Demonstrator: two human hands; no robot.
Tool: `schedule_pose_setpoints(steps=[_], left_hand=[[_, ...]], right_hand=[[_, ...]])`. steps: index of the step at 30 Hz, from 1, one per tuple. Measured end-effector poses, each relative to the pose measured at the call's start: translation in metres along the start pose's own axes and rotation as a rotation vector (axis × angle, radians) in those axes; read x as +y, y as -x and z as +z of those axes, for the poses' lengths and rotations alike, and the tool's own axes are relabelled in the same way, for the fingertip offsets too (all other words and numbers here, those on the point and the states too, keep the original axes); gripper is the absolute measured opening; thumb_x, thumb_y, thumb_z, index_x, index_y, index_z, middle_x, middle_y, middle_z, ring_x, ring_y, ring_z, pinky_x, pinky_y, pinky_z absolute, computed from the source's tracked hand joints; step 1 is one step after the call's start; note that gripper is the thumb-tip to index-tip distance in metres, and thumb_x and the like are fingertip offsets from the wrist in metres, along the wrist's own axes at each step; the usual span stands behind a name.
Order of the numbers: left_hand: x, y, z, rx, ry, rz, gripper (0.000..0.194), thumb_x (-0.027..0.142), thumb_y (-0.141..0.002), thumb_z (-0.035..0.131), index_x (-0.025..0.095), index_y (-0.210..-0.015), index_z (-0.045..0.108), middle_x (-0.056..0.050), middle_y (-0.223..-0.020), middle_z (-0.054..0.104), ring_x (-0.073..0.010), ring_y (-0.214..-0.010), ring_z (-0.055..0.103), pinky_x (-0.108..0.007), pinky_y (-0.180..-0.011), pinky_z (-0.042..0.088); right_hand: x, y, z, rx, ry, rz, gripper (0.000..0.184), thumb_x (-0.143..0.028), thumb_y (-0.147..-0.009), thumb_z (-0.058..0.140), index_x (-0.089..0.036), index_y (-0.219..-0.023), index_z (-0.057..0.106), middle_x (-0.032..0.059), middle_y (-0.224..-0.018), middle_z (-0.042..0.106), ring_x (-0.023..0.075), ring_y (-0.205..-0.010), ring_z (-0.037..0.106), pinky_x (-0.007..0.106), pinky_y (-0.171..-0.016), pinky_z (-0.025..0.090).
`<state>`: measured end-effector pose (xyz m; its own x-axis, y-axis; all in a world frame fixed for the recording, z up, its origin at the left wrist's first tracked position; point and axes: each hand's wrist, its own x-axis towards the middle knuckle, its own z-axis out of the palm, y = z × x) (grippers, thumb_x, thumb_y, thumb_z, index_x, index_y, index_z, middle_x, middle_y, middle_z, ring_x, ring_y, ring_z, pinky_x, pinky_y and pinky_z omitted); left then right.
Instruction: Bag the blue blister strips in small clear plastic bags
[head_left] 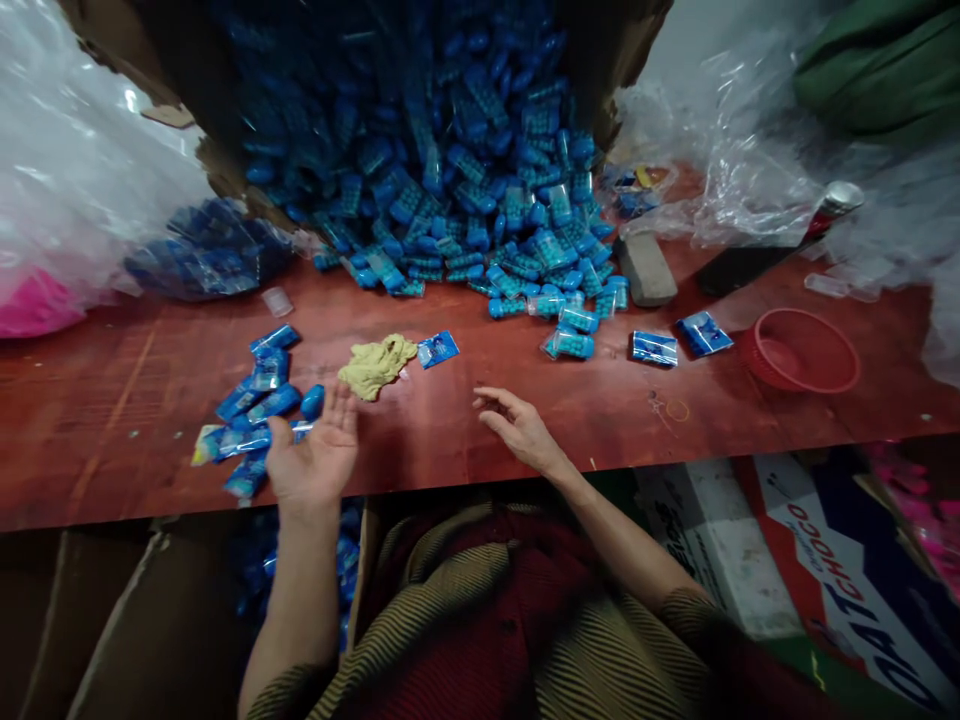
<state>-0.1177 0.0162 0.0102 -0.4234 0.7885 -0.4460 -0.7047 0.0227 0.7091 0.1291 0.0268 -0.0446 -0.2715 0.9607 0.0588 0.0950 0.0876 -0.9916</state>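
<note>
My left hand point(315, 455) is held palm up with its fingers stretched out and nothing in it. Beside it on the table lies a loose group of blue wrapped containers point(274, 403), with a blue cap point(313, 402) close to the fingertips. A crumpled yellow cloth point(375, 366) lies just beyond that hand, and a flat blue packet point(438, 349) rests by the cloth. My right hand point(521, 430) hovers over the red table point(450, 440), fingers loosely bent and apart, holding nothing. Ahead of both hands, small clear containers with blue caps point(480, 230) spill in a big heap from a carton.
Right of the heap are a grey block point(646, 268), two blue packs point(654, 348), a dark-bladed tool point(757, 265) and a red basket point(802, 350). Clear plastic bags point(97, 150) crowd both sides. Printed cartons point(817, 560) stand below the table's front edge.
</note>
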Motion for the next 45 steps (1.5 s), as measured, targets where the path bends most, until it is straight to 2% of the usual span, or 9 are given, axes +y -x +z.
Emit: schedule_pose_setpoints(steps=[3, 7, 11, 15, 20, 27, 35, 40, 45], left_hand=[[0.009, -0.007, -0.014, 0.011, -0.086, 0.019, 0.049, 0.051, -0.088, 0.032, 0.013, -0.096, 0.061, -0.014, -0.094, 0.069, -0.0198, -0.108, 0.059, -0.032, -0.092, 0.047], [-0.011, -0.005, -0.010, -0.049, -0.363, 0.142, 0.025, 0.037, -0.079, 0.057, 0.019, -0.096, 0.059, -0.007, -0.089, 0.069, -0.0196, -0.094, 0.064, -0.038, -0.090, 0.048], [-0.028, -0.022, -0.006, 0.008, -0.885, 0.633, 0.048, 0.034, -0.078, 0.058, 0.015, -0.121, 0.050, -0.015, -0.130, 0.052, -0.0216, -0.122, 0.048, -0.035, -0.104, 0.033], [-0.041, -0.045, -0.009, 0.001, -1.254, 0.709, 0.062, 0.037, -0.083, 0.048, 0.005, -0.135, 0.035, -0.024, -0.141, 0.038, -0.0270, -0.131, 0.035, -0.039, -0.108, 0.026], [-0.061, -0.061, -0.012, -0.020, -1.484, 0.702, 0.055, 0.037, -0.088, 0.035, 0.006, -0.133, 0.039, -0.023, -0.141, 0.036, -0.0308, -0.136, 0.026, -0.047, -0.110, 0.019], [-0.073, -0.065, -0.007, 0.114, -1.791, 0.732, 0.060, 0.039, -0.085, 0.043, 0.008, -0.136, 0.038, -0.027, -0.144, 0.029, -0.0431, -0.135, 0.019, -0.062, -0.102, 0.019], [-0.061, -0.069, -0.003, 0.095, -1.843, 0.798, 0.049, 0.032, -0.085, 0.042, 0.010, -0.128, 0.048, -0.024, -0.134, 0.043, -0.0388, -0.128, 0.032, -0.055, -0.101, 0.026], [-0.064, -0.068, 0.003, 0.113, -1.765, 0.786, 0.059, 0.033, -0.083, 0.046, 0.003, -0.134, 0.039, -0.029, -0.139, 0.035, -0.0406, -0.134, 0.022, -0.058, -0.104, 0.019], [-0.081, -0.033, 0.000, -0.084, -1.571, 0.923, 0.052, 0.035, -0.086, 0.042, 0.006, -0.129, 0.044, -0.023, -0.132, 0.047, -0.0311, -0.127, 0.038, -0.048, -0.105, 0.027]], right_hand=[[-0.006, -0.020, 0.011, 0.017, 0.181, -0.070, 0.031, -0.027, -0.086, 0.051, -0.020, -0.115, 0.059, 0.0052, -0.097, 0.063, 0.0147, -0.086, 0.059, 0.031, -0.083, 0.047], [-0.023, -0.067, 0.053, -0.152, 0.584, -0.240, 0.045, -0.032, -0.087, 0.053, -0.017, -0.130, 0.048, 0.0141, -0.133, 0.048, 0.0236, -0.125, 0.042, 0.040, -0.105, 0.032], [-0.025, -0.116, 0.104, -0.313, 0.874, -0.219, 0.068, -0.045, -0.085, 0.054, -0.010, -0.140, 0.032, 0.0212, -0.148, 0.027, 0.0336, -0.137, 0.021, 0.054, -0.109, 0.016], [-0.006, -0.133, 0.127, -0.336, 0.972, -0.234, 0.053, -0.033, -0.092, 0.044, -0.004, -0.135, 0.035, 0.0224, -0.143, 0.036, 0.0303, -0.134, 0.028, 0.049, -0.109, 0.018], [0.009, -0.123, 0.095, -0.484, 0.919, -0.375, 0.043, -0.023, -0.092, 0.041, -0.019, -0.135, 0.040, 0.0103, -0.143, 0.040, 0.0241, -0.132, 0.032, 0.045, -0.108, 0.022], [0.009, -0.133, 0.022, -0.224, 1.105, -0.121, 0.033, -0.028, -0.092, 0.045, -0.021, -0.122, 0.054, 0.0117, -0.129, 0.050, 0.0278, -0.118, 0.039, 0.045, -0.093, 0.033], [0.014, -0.084, 0.017, -0.163, 1.211, -0.140, 0.031, -0.024, -0.096, 0.032, -0.018, -0.100, 0.062, 0.0105, -0.102, 0.058, 0.0227, -0.093, 0.044, 0.034, -0.075, 0.031], [0.010, -0.053, 0.011, -0.127, 1.220, -0.055, 0.031, -0.025, -0.095, 0.032, -0.020, -0.099, 0.063, 0.0099, -0.097, 0.059, 0.0222, -0.089, 0.046, 0.034, -0.075, 0.030], [0.007, -0.039, 0.017, -0.151, 1.206, -0.023, 0.027, -0.026, -0.095, 0.036, -0.022, -0.107, 0.060, 0.0080, -0.100, 0.059, 0.0212, -0.092, 0.047, 0.033, -0.076, 0.030]])
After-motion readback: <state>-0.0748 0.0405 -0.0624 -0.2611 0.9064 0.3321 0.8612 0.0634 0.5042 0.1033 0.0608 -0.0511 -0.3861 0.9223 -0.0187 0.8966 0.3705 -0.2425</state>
